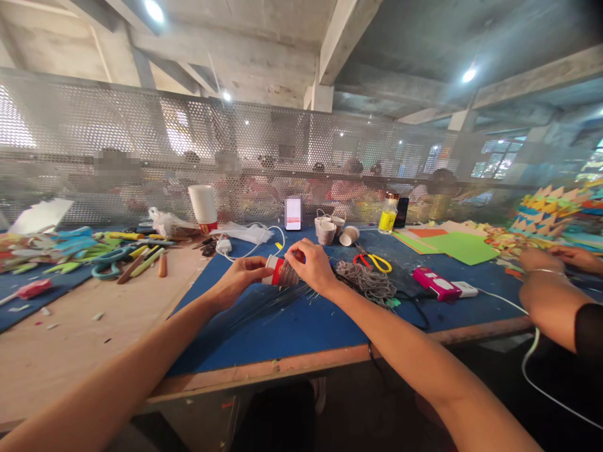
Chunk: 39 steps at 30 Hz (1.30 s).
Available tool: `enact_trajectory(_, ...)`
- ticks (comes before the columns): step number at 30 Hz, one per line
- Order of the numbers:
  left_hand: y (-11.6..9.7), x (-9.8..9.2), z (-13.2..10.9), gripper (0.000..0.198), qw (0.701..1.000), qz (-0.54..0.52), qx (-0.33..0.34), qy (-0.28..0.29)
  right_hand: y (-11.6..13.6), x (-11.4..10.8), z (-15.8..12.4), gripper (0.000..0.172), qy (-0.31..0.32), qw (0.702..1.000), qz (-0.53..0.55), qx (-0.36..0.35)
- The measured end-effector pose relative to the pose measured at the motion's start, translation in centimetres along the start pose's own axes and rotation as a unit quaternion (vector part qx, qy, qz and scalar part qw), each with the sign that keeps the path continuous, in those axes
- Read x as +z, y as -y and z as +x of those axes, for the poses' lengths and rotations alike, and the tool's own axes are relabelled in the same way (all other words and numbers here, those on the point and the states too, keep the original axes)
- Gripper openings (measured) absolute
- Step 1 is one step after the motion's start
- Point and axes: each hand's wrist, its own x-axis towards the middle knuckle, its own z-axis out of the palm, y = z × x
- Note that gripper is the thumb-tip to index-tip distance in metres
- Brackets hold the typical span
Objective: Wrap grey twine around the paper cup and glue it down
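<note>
A paper cup with a red band lies on its side above the blue mat, its lower part wrapped in grey-brown cord. My left hand grips the cup's white rim end between thumb and fingers. At the cord-wrapped end, my right hand is closed in a pinch; what its fingertips hold is too small to make out. Thin clear strands spread out beneath the cup. Beside my right wrist lies a heap of grey cord, with yellow-and-red scissors just behind it.
Behind the hands stand a phone, small wrapped cups, a stack of paper cups and a yellow bottle. A pink device with a white cable lies right. Tools lie left. Another person's arm reaches in at right.
</note>
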Motion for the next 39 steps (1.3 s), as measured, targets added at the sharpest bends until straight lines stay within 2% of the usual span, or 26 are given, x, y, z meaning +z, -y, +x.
enact_trajectory(22, 0.30, -0.21, -0.08, 0.023, 1.000, 0.023, 0.002, 0.008, -0.08, 0.00, 0.13, 0.012, 0.017, 0.999, 0.023, 0.017)
enact_trajectory(39, 0.47, -0.32, 0.08, 0.016, 1.000, 0.000, -0.008, 0.027, -0.08, -0.19, 0.34, 0.017, 0.056, 0.995, 0.063, 0.062)
